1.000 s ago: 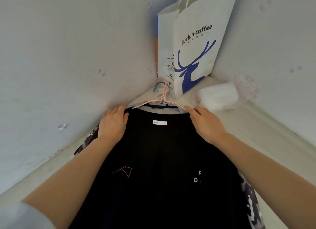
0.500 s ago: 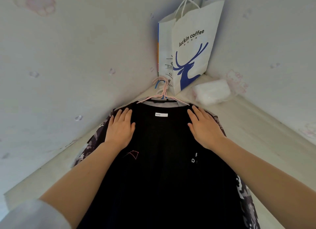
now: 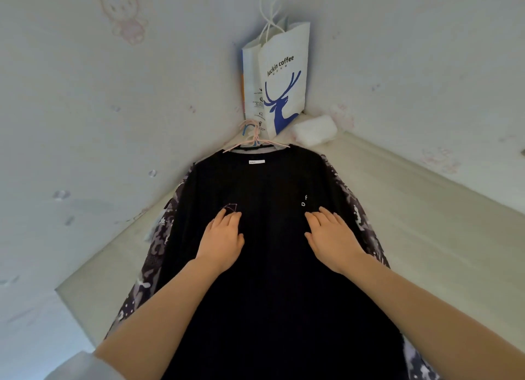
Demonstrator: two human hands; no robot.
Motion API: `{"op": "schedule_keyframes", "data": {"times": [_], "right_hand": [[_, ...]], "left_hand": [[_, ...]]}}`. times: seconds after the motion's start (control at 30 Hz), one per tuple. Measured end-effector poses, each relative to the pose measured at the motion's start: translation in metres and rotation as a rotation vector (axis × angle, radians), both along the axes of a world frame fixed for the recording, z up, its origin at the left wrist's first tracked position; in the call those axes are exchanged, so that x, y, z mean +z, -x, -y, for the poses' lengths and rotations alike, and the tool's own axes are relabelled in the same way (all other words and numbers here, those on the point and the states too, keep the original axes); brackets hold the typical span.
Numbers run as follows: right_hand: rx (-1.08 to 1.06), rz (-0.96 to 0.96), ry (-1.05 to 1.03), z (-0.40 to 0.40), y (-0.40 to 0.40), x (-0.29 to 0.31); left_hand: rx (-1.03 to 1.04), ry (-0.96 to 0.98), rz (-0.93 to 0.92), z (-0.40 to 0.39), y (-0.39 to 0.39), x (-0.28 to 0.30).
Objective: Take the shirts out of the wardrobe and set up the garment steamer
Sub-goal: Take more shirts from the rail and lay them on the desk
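A black shirt [image 3: 267, 186] lies spread flat on a pale surface [image 3: 426, 209], still on pink hangers [image 3: 255, 141] at its collar. A grey patterned garment [image 3: 159, 243] sticks out from under it on both sides. My left hand [image 3: 223, 240] rests flat on the shirt's chest, fingers straight, just below a small pink print. My right hand [image 3: 332, 237] lies flat on the other side, below small white letters. No garment steamer is in view.
A white paper bag with a blue deer [image 3: 281, 81] stands in the wall corner behind the hangers. A white wrapped pack [image 3: 314, 130] lies beside it. Walls close in on the left and right; the surface ends in an edge at lower left [image 3: 74, 294].
Both hands have slid down the black shirt from its shoulders to its chest, staying flat on the fabric. The view has pulled back, showing more shirt and wall.
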State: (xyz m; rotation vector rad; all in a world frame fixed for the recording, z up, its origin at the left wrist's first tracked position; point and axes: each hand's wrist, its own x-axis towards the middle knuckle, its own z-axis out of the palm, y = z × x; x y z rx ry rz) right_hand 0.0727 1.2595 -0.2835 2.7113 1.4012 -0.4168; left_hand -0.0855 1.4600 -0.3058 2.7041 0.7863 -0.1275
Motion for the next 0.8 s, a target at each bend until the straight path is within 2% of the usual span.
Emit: {"op": "schedule_keyframes", "data": {"times": [0.53, 0.8], "right_hand": [[-0.31, -0.003, -0.143, 0.166, 0.239, 0.031], [-0.588, -0.057, -0.143, 0.247, 0.324, 0.034]], "left_hand": [[-0.244, 0.143, 0.276, 0.173, 0.157, 0.052], [-0.415, 0.176, 0.243, 0.268, 0.202, 0.047]]}}
